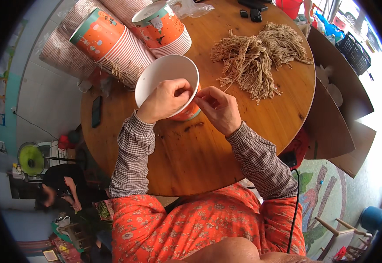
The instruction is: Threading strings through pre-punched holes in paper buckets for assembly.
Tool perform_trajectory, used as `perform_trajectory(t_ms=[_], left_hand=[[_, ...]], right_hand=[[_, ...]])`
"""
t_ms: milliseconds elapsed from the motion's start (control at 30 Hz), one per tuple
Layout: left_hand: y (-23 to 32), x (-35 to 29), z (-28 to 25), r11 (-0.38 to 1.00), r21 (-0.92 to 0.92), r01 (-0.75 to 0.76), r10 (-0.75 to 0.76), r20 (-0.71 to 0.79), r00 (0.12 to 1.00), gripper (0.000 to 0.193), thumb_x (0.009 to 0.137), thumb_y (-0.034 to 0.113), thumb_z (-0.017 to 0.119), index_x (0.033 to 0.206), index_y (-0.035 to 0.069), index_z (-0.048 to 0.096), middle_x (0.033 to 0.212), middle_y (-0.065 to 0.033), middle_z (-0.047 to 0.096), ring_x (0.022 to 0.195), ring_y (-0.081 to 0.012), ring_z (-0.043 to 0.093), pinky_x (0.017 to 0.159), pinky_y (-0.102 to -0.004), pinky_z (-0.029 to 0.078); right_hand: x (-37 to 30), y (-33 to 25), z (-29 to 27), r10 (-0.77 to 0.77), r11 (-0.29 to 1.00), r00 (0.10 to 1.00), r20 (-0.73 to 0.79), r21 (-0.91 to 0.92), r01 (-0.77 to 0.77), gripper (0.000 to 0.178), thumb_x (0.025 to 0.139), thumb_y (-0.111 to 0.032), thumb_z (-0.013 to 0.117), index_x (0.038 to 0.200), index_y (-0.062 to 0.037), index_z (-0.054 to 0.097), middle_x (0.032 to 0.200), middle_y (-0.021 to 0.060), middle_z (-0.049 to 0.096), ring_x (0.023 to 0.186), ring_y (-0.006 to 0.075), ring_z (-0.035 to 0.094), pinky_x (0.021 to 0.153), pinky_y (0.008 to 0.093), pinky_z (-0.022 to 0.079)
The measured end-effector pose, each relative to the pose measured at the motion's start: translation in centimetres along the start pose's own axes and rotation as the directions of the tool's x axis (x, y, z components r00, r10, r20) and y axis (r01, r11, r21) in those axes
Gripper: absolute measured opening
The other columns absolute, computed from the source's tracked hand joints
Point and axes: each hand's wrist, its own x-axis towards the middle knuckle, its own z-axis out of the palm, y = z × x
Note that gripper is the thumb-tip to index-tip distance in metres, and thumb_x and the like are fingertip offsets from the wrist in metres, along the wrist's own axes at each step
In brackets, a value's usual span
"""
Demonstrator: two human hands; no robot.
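A large paper bucket [156,72], white inside and orange outside, stands tilted on the wooden table in front of me. My left hand [167,100] reaches over its near rim, fingers curled inside against the right wall; what they hold is hidden. On the outside of that same wall, my right hand [219,108] is closed in a pinch close to the rim. Whatever lies between its fingertips is too small to make out. Both hands meet across the bucket's wall. A heap of beige twisted cords [248,61] lies to the right, beyond my right hand.
Stacked orange paper buckets [112,41] and a shorter stack [162,30] stand at the back left, some plastic-wrapped. A phone [96,111] lies at the round table's [270,131] left edge. Open cardboard boxes [331,105] are on the right. Another person [63,188] bends down at lower left.
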Motion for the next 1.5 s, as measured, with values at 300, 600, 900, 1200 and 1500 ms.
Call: perform_trajectory(t_ms=[300,600,900,1200,1500], left_hand=[[0.5,-1.0,-1.3,0.888,-0.459,0.022,-0.081,-0.109,0.991,0.008,0.092,0.006,0.053,0.092,0.000,0.059,0.083,-0.0004,0.060,0.076,-0.0056,0.057,0.072,-0.0221,0.048],[4.1,-1.2,1.9,0.965,-0.158,-0.208,0.165,-0.247,0.955,0.009,0.087,0.001,0.058,0.096,0.001,0.061,0.090,-0.0057,0.060,0.084,-0.0151,0.061,0.077,-0.0280,0.049],[4.6,-1.2,2.9,0.976,-0.219,0.015,-0.041,-0.114,0.993,0.009,0.087,0.004,0.065,0.093,-0.002,0.062,0.085,-0.0072,0.067,0.078,-0.0119,0.065,0.066,-0.0254,0.053],[4.8,-0.8,3.0,0.988,-0.009,-0.155,0.151,-0.179,0.972,0.008,0.084,0.005,0.064,0.084,-0.001,0.059,0.077,-0.0069,0.063,0.071,-0.0129,0.062,0.066,-0.0278,0.050],[3.8,0.1,2.9,0.876,-0.480,-0.042,-0.024,-0.130,0.991,0.006,0.090,0.003,0.058,0.096,0.001,0.057,0.087,-0.0014,0.061,0.075,-0.0056,0.056,0.066,-0.0190,0.046]], right_hand=[[0.1,-0.5,-0.1,-0.005,0.996,0.997,-0.080,0.085,0.012,0.018,0.086,-0.008,0.067,0.102,-0.0008,0.062,0.070,0.0034,0.063,0.059,0.0076,0.058,0.055,0.0236,0.047],[0.0,-0.8,-0.2,-0.020,0.960,0.999,-0.031,0.280,0.028,0.014,0.092,-0.007,0.062,0.104,-0.0011,0.059,0.069,0.0004,0.061,0.063,0.0034,0.057,0.055,0.0207,0.046],[-0.2,-1.1,-0.8,0.056,0.909,0.995,-0.082,0.416,-0.016,0.006,0.095,-0.009,0.056,0.096,-0.0042,0.053,0.068,-0.0010,0.060,0.057,0.0026,0.053,0.048,0.0198,0.044],[0.0,-1.5,-1.6,0.066,0.881,0.984,-0.166,0.474,0.021,0.009,0.097,-0.010,0.052,0.101,-0.0032,0.049,0.066,0.0010,0.057,0.052,0.0052,0.054,0.043,0.0204,0.043],[0.2,-1.0,-0.7,-0.070,0.905,0.974,-0.215,0.398,0.153,0.011,0.101,-0.015,0.046,0.106,-0.0051,0.047,0.060,0.0047,0.058,0.048,0.0098,0.056,0.042,0.0213,0.045]])
